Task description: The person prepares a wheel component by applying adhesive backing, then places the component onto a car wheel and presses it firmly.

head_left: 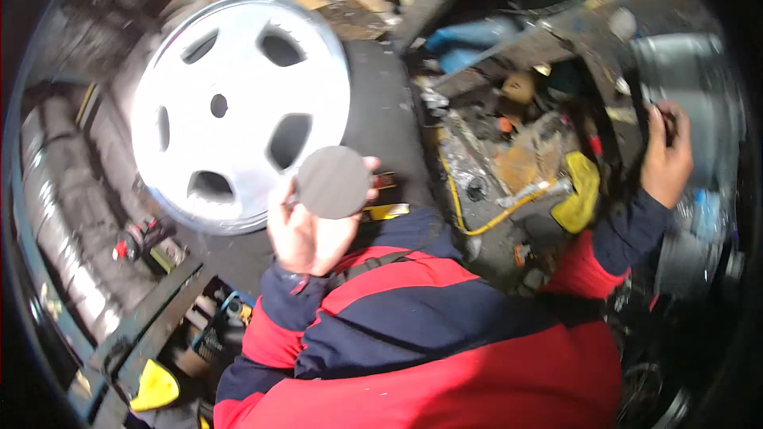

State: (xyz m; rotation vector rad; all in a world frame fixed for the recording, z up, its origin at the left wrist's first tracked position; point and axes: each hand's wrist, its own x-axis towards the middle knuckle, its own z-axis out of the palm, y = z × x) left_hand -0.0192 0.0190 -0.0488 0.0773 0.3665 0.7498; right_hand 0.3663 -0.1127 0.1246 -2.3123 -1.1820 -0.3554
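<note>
My left hand [306,238] holds up a round, flat grey disc [334,181] that looks like a sanding disc, its plain face turned toward me. Behind the disc lies a silver-white wheel rim [230,87] with several spoke openings and a dark centre hole; the disc overlaps its lower right edge. Far to the right, my right hand [668,159] reaches out with bent fingers at a dark item beside a shelf edge. Blur and shadow keep me from making out what those fingers grip.
A cluttered bin [517,159] of scraps stands right of the rim, with a yellow cloth or glove [578,192] at its near edge. A red-and-black power tool [141,238] lies at the left, by a foil-wrapped pipe [67,230]. Clear plastic-wrapped material [691,79] fills the far right.
</note>
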